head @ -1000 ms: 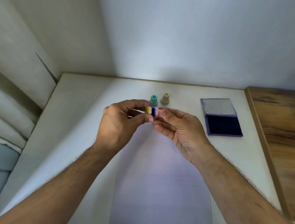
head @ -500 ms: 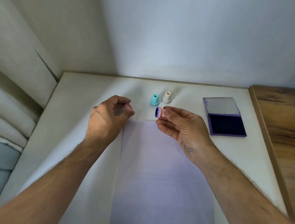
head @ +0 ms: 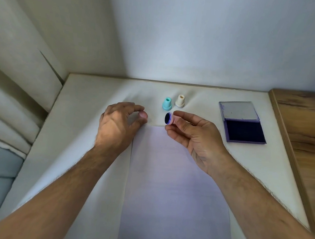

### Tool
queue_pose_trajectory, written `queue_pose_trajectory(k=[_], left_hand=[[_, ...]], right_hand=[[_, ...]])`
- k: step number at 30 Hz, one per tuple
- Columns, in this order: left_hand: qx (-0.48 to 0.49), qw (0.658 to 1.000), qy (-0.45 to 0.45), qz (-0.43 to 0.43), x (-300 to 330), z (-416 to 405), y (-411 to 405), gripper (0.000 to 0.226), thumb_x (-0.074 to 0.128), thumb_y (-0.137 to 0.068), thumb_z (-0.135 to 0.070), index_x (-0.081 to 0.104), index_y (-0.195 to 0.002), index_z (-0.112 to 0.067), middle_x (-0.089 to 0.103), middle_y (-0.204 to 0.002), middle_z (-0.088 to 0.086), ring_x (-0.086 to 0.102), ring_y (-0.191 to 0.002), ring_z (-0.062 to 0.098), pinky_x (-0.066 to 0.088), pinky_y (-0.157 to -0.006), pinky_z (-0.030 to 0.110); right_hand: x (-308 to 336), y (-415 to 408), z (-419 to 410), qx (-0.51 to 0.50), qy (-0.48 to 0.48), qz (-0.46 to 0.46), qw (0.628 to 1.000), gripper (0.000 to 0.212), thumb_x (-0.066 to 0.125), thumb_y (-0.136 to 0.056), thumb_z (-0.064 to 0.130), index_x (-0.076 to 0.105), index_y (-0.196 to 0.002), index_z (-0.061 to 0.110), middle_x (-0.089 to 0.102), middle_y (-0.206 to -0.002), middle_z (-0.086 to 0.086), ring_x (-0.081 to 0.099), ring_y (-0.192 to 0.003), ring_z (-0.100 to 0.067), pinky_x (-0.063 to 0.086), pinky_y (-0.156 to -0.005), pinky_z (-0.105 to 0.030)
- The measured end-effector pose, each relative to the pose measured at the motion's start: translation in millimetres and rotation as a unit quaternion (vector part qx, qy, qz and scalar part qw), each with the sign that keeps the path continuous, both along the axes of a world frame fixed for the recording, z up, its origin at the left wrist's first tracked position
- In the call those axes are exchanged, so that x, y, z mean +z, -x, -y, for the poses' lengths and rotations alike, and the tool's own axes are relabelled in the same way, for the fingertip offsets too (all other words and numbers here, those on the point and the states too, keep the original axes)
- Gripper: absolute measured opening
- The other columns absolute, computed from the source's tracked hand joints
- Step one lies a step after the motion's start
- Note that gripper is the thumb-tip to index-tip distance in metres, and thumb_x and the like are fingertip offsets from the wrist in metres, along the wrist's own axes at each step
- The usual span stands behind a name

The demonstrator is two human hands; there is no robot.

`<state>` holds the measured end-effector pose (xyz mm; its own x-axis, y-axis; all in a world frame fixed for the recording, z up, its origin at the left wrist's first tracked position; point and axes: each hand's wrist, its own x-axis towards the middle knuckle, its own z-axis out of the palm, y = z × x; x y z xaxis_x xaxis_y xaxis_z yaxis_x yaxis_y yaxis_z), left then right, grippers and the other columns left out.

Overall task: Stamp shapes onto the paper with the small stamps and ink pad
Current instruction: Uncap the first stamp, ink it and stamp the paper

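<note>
My right hand (head: pixel 198 139) pinches a small pink stamp (head: pixel 171 119) above the top edge of the white paper (head: pixel 176 186), its dark inked face turned to the left. My left hand (head: pixel 116 127) hovers at the paper's top left corner with curled fingers. Whether anything sits inside those fingers is hidden. A teal stamp (head: pixel 167 103) and a cream stamp (head: pixel 180 101) stand upright side by side just beyond the hands. The ink pad (head: pixel 245 131) lies open to the right, lid folded back.
Everything rests on a white table (head: pixel 90 104) pushed against a pale wall. A wooden surface (head: pixel 306 131) borders the table on the right. Cushions line the left side.
A second ago both hands met on the stamp, with a yellow piece at my left fingertips. My left hand has since pulled away to the left; the stamp stays in my right hand.
</note>
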<state>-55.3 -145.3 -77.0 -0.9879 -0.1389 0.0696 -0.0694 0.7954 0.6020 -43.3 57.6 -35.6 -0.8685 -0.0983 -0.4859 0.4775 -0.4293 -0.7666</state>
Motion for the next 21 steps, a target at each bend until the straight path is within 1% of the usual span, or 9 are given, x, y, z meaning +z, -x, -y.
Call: queue_pose_trajectory(k=[5,7,9,11,14,16,17,19,21], left_hand=[[0.002,1.000,0.012,0.009,-1,1,1,0.034,0.063,-0.089,-0.053,0.071,-0.116,-0.034,0.063,-0.131,-0.007,0.046,-0.129,0.019,0.037,-0.110,0.039],[0.005,1.000,0.000,0.016,2,0,0,0.041,0.064,-0.088,-0.054,0.069,-0.122,-0.030,0.062,-0.132,-0.007,0.044,-0.131,0.017,0.036,-0.110,0.034],[0.009,1.000,-0.009,0.018,6,-2,0,0.045,0.066,-0.088,-0.052,0.067,-0.125,-0.028,0.062,-0.133,-0.008,0.042,-0.131,0.016,0.035,-0.107,0.028],[0.009,1.000,-0.014,0.001,13,-7,-2,0.041,0.068,-0.088,-0.047,0.067,-0.124,-0.028,0.063,-0.130,-0.008,0.043,-0.130,0.014,0.035,-0.101,0.023],[-0.002,0.998,-0.030,-0.051,26,-23,-10,0.030,0.070,-0.088,-0.038,0.071,-0.117,-0.029,0.067,-0.120,-0.009,0.051,-0.120,0.011,0.040,-0.093,0.022],[-0.025,0.995,-0.040,-0.083,34,-37,-17,0.026,0.069,-0.088,-0.036,0.073,-0.113,-0.028,0.070,-0.112,-0.010,0.053,-0.108,0.007,0.045,-0.085,0.024],[-0.040,0.994,-0.041,-0.093,36,-43,-21,0.025,0.070,-0.088,-0.035,0.073,-0.112,-0.027,0.071,-0.109,-0.010,0.052,-0.102,0.004,0.046,-0.082,0.024],[-0.066,0.992,-0.045,-0.099,39,-55,-28,0.027,0.072,-0.088,-0.033,0.072,-0.114,-0.027,0.069,-0.105,-0.013,0.047,-0.097,-0.001,0.043,-0.081,0.021],[-0.079,0.990,-0.061,-0.101,40,-64,-34,0.031,0.074,-0.087,-0.030,0.071,-0.118,-0.027,0.068,-0.107,-0.014,0.044,-0.098,-0.006,0.043,-0.082,0.021]], right_hand=[[0,-1,2,0.000,0.026,0.011,1.000,0.021,0.068,-0.083,0.000,0.069,-0.104,-0.001,0.074,-0.093,-0.019,0.073,-0.085,-0.029,0.061,-0.078,-0.033],[0,-1,2,-0.001,0.030,0.014,0.999,0.021,0.068,-0.083,0.000,0.069,-0.104,-0.002,0.074,-0.092,-0.019,0.074,-0.084,-0.028,0.061,-0.077,-0.033],[0,-2,3,0.001,0.030,0.016,0.999,0.019,0.066,-0.084,0.000,0.069,-0.103,-0.001,0.075,-0.092,-0.018,0.074,-0.084,-0.028,0.061,-0.076,-0.032],[1,-3,2,0.004,0.032,0.017,0.999,0.017,0.065,-0.086,0.001,0.070,-0.102,0.000,0.075,-0.093,-0.017,0.074,-0.086,-0.027,0.061,-0.077,-0.031],[5,-4,-1,0.001,0.066,0.020,0.998,0.018,0.062,-0.088,-0.001,0.069,-0.104,-0.002,0.075,-0.098,-0.017,0.074,-0.091,-0.026,0.060,-0.076,-0.029],[8,-4,-4,-0.013,0.101,0.024,0.994,0.018,0.057,-0.090,-0.004,0.067,-0.106,-0.003,0.075,-0.098,-0.017,0.074,-0.089,-0.025,0.060,-0.073,-0.027],[10,-5,-7,-0.022,0.119,0.025,0.992,0.019,0.055,-0.091,-0.005,0.067,-0.105,-0.002,0.075,-0.097,-0.016,0.074,-0.087,-0.024,0.060,-0.070,-0.026],[13,-7,-13,-0.039,0.154,0.029,0.987,0.019,0.053,-0.092,-0.005,0.067,-0.103,-0.001,0.076,-0.096,-0.016,0.075,-0.085,-0.023,0.060,-0.066,-0.025],[16,-12,-20,-0.049,0.185,0.034,0.981,0.020,0.052,-0.092,-0.005,0.067,-0.103,0.000,0.075,-0.095,-0.016,0.075,-0.084,-0.023,0.060,-0.064,-0.024]])
